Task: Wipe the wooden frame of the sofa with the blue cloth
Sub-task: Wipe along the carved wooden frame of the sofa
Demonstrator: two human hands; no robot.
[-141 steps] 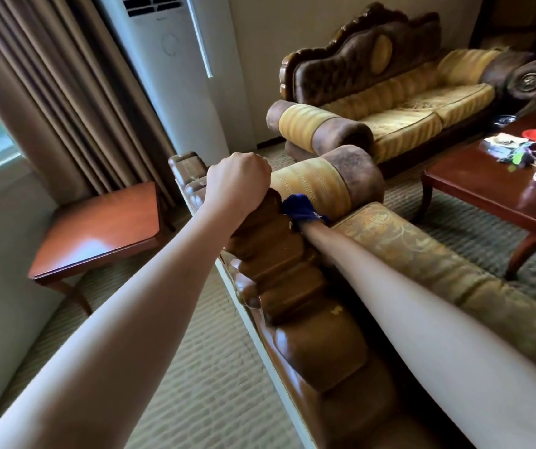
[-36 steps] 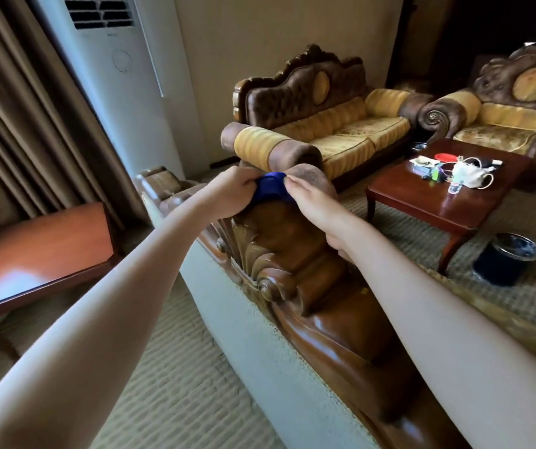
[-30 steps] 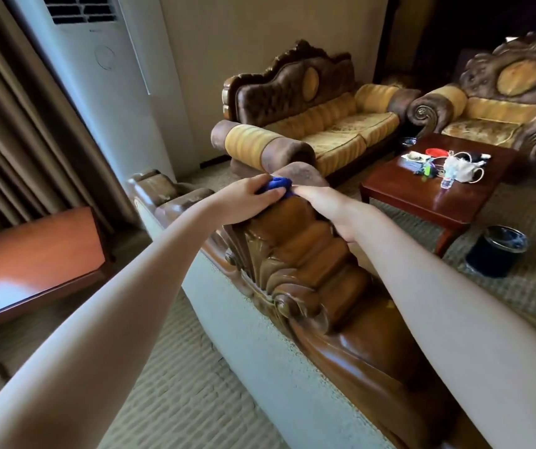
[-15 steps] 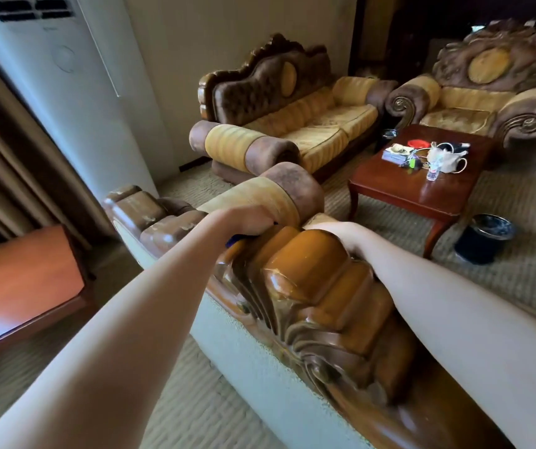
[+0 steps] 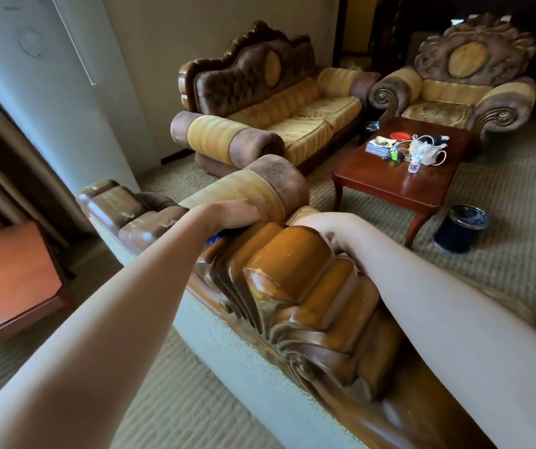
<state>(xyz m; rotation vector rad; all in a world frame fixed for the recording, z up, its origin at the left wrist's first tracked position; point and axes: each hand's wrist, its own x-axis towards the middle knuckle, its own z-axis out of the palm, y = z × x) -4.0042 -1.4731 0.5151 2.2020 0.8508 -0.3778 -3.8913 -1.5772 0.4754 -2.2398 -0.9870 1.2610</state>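
Cloth (image 5: 215, 237) sits under left hand (image 5: 234, 215) on frame (image 5: 292, 273) crest's far-left slope, frame running back toward viewer; right hand (image 5: 321, 226) beside, both hands' fingers hidden, grip unclear.

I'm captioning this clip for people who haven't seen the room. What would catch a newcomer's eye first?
Two bare arms reach forward over the carved wooden frame of a sofa back, which fills the foreground. The left hand is at the crest, where a sliver of blue cloth peeks out under the wrist; the right hand rests on the crest's far side. Beyond stand a gold sofa and a cluttered coffee table.
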